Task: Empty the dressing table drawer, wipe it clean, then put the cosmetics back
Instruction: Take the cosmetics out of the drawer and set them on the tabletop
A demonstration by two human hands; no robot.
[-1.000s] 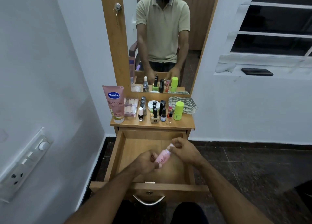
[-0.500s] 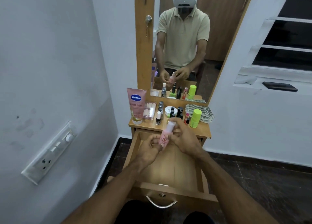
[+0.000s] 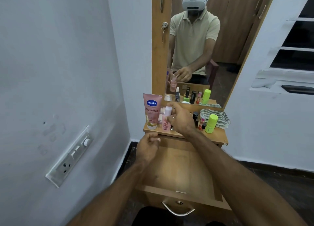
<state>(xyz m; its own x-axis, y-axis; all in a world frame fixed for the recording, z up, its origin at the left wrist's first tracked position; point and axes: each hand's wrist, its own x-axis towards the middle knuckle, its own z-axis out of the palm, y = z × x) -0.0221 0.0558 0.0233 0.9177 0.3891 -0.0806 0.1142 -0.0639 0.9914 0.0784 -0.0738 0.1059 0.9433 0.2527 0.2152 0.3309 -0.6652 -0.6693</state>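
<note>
The wooden drawer [image 3: 178,196] is pulled out below the dressing table top [image 3: 219,137], with nothing visible in it. My right hand [image 3: 178,118] holds a small pink bottle with a white cap [image 3: 166,122] upright on the table top, right beside the pink Vaseline tube [image 3: 151,111]. My left hand [image 3: 147,147] hovers lower, above the drawer's back left corner, fingers loosely curled around nothing. Several small cosmetics [image 3: 198,120] and a lime green bottle [image 3: 211,123] stand to the right of my right hand.
A green checked cloth [image 3: 220,114] lies at the back right of the table top. The mirror [image 3: 203,47] rises behind it. A switch panel [image 3: 71,156] sits on the left wall, close to the table. Dark floor lies to the right.
The pink bottle went from over the drawer, held in both hands, up onto the table top beside the Vaseline tube. My left hand let go and dropped back.
</note>
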